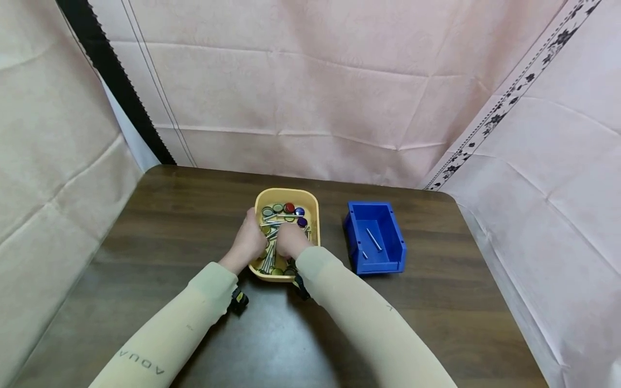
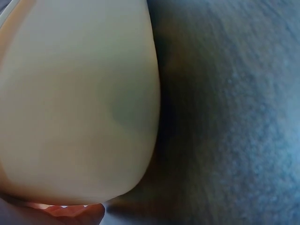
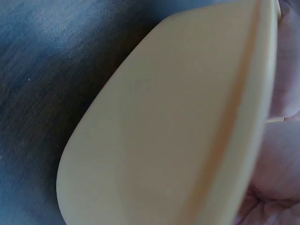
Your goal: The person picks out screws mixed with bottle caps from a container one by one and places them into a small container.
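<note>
Screws (image 1: 268,260): gathered in the yellow tray (image 1: 318,220); probably stiff, light, slippery, best pinched mid-shank.
Left hand (image 1: 249,235): seen now at the tray's left rim; closure and hold cannot be told.
Right hand (image 1: 291,241): positioned over the screws; fingers hidden, grip cannot be told.

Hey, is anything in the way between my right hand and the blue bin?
Nothing loose shows between them. Your right hand is over the yellow tray, so only that tray's right rim and the left wall of the blue bin likely need clearing.
</note>
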